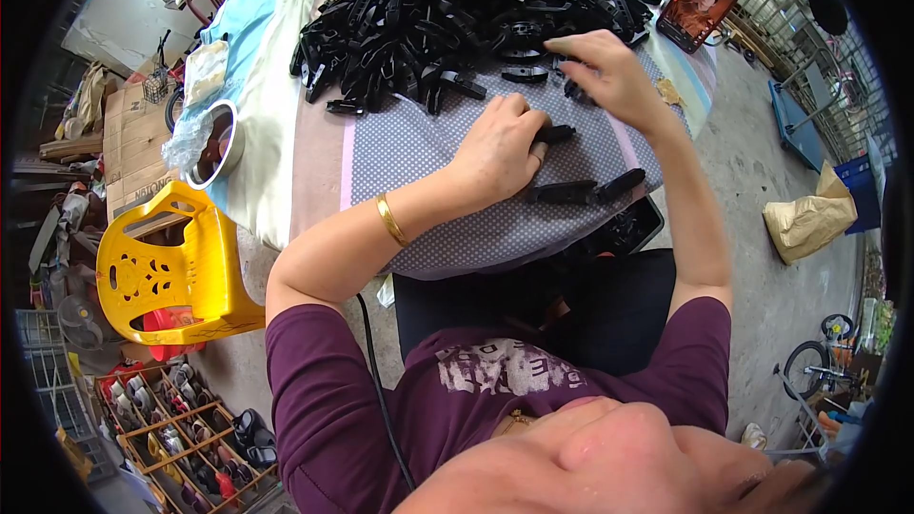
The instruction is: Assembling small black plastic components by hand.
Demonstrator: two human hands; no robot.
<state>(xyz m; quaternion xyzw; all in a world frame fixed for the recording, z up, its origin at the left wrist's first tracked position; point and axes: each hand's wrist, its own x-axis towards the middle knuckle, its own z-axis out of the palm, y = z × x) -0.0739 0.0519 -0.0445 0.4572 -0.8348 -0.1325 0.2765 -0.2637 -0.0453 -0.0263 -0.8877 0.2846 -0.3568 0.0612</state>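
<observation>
My left hand [497, 150], with a gold bracelet at the wrist, is closed round a black plastic part [558, 134] just above the dotted cloth. My right hand [614, 81] is raised at the near right edge of a big heap of black plastic parts [428, 24]. Its index finger and thumb are spread apart, and I see nothing held between them. A loose curved black part [524, 74] lies by those fingertips. Closer to me, two long black pieces, one lying flat [562, 192] and one angled [621, 185], rest near the table's front edge.
A phone [700, 6] stands propped at the far right. Below the table edge is a dark tray [640, 227] with black parts. To the left are a yellow plastic chair [176, 266] and a metal bowl [228, 148]. A dark cable [379, 390] hangs beside my body.
</observation>
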